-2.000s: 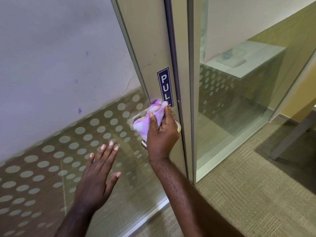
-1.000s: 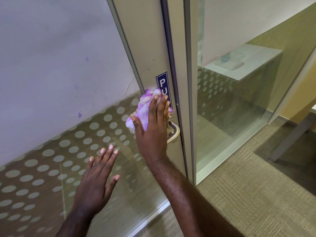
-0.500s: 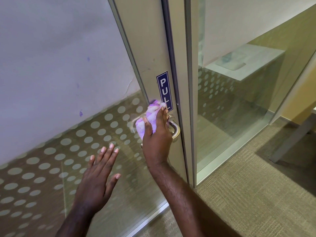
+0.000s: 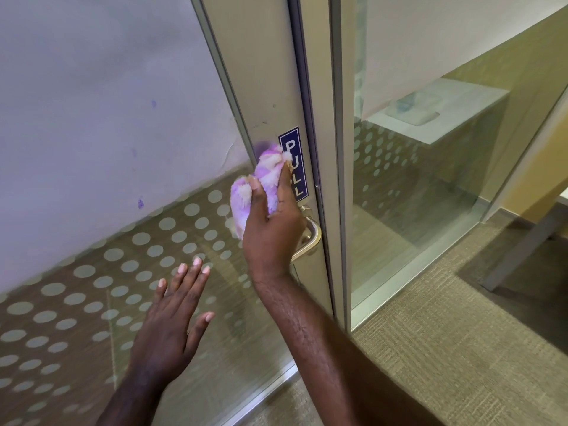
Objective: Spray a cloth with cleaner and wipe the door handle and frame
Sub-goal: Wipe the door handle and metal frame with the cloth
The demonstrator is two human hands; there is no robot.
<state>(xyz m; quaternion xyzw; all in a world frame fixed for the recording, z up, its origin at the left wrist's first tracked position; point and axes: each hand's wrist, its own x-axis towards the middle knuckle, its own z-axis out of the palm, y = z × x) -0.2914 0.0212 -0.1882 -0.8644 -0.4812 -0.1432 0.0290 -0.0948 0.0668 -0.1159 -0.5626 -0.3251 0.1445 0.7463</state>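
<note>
My right hand (image 4: pixel 270 229) has a clenched grip on the fluffy purple-and-white microfibre cloth (image 4: pixel 261 186), bunched up & pressed to the beige metal door frame (image 4: pixel 258 87), just above the curved brushed-metal door handle (image 4: pixel 312 232). Cloth's top edge touches the blue "PULL" sticker (image 4: pixel 295 162), covering its lower left side. The hand hides most of the handle. My left hand (image 4: pixel 172 318) is released, fingers spread, flat against the dotted frosted glass panel (image 4: pixel 92 287), below & to the left of the handle, w/ nothing in its grip.
</note>
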